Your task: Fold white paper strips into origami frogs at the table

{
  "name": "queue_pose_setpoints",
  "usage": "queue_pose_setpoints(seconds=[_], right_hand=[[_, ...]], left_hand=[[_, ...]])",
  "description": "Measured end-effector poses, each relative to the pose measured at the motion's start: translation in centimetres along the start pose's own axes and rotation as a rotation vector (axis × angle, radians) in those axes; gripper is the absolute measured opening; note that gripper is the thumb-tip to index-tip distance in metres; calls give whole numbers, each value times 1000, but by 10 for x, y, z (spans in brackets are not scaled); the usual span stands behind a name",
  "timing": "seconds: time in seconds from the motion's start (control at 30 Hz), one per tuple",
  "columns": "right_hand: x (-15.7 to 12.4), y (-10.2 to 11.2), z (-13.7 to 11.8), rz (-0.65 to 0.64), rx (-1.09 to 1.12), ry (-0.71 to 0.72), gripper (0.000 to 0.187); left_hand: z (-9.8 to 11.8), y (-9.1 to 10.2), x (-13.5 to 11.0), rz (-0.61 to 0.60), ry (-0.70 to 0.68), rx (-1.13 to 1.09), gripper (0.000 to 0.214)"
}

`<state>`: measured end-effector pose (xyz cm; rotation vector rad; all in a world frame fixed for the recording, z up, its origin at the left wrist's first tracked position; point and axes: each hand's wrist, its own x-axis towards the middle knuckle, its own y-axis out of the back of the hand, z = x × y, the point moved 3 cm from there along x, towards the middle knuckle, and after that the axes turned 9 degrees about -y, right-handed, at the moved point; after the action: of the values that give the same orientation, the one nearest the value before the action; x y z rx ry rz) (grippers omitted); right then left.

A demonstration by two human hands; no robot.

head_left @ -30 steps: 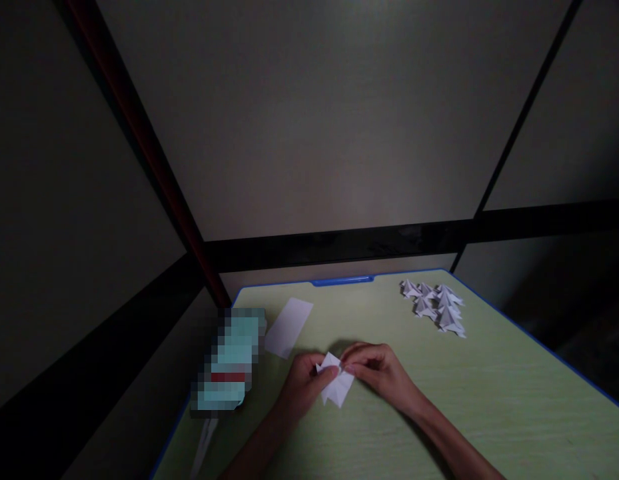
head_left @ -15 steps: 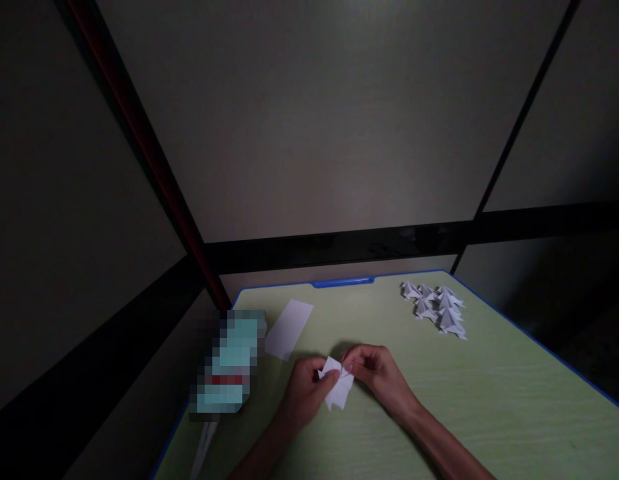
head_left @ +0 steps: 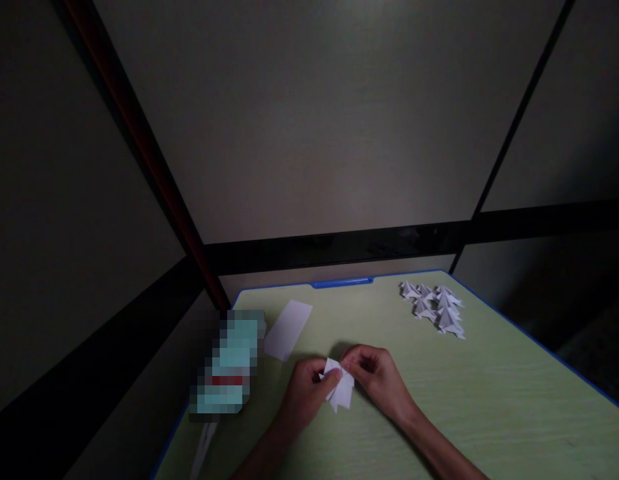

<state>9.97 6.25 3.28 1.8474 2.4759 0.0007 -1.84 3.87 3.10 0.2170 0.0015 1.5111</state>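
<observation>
A small white folded paper (head_left: 342, 392) is held between my two hands, low over the green table. My left hand (head_left: 308, 387) is closed on its left side, the thumb lying across the folds. The thumb and fingers of my right hand (head_left: 372, 369) pinch its upper right edge. Several pointed flaps stick out at the top and bottom of the paper. The fingertips under it are hidden.
At the far right of the green table (head_left: 489, 400) sits a group of folded white paper figures (head_left: 446, 313). A flat white paper sheet (head_left: 289, 329) lies left of centre, beside a blurred-out turquoise object (head_left: 229, 363). A blue handle (head_left: 342, 283) is at the back edge, before the wall panels.
The folded paper has turned slightly in my fingers, its lower flaps shifting a little to the right. Both hands keep nearly the same place and grip.
</observation>
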Motion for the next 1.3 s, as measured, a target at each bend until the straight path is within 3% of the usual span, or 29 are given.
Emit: queue_pose_setpoints(seconds=[0.63, 1.0, 1.3], right_hand=[[-1, -2, -1, 28, -3, -30, 13], [1, -5, -2, -176, 60, -8, 21], [2, -5, 5, -206, 89, -58, 29]], left_hand=[[0, -1, 0, -7, -32, 76, 16], [7, 3, -2, 19, -18, 6, 21], [1, 2, -3, -11, -12, 1, 19]])
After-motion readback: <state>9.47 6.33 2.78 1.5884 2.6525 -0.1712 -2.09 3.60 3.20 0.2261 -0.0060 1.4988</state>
